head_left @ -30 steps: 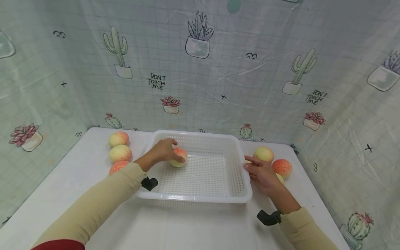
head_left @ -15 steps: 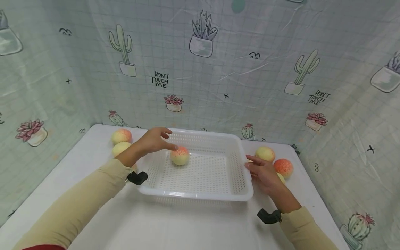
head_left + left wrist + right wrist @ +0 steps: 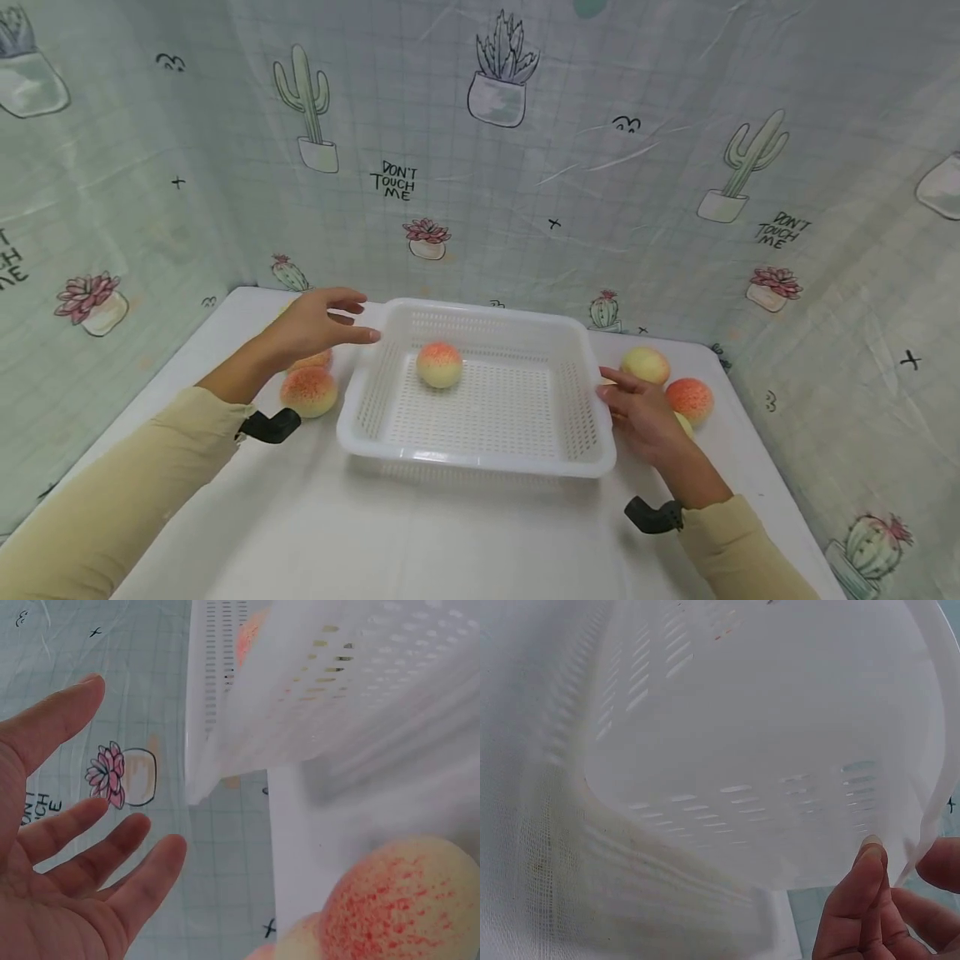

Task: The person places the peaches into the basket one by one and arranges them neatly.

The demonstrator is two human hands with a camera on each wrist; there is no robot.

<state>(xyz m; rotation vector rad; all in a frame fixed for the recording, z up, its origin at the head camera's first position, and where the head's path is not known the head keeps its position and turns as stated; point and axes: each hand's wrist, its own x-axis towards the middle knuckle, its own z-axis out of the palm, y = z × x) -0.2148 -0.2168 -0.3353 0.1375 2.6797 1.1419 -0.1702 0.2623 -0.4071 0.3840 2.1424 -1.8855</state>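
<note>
A white perforated plastic basket [image 3: 480,460] is at the middle of the table, with one yellow and red peach [image 3: 439,365] on its floor, left of centre. My left hand [image 3: 311,323] hovers just outside the basket's left rim, above the peaches there; its fingers are spread and hold nothing. In the left wrist view a speckled peach [image 3: 405,904] lies below the raised basket wall [image 3: 247,742]. On the other side my right hand [image 3: 641,417] grips the right rim, thumb and fingers on either side of the edge [image 3: 922,847] in the right wrist view.
Left of the basket, more peaches [image 3: 308,392] sit on the white table [image 3: 465,542], partly covered by the left hand. Several others, including a red one [image 3: 689,401], lie beyond the right hand. A cactus-print curtain [image 3: 480,167] encloses the table's back and sides.
My left hand has let go of the peach, leaving it in the basket, and has moved left out past the rim. The right hand keeps its place on the basket. The head view has shifted slightly.
</note>
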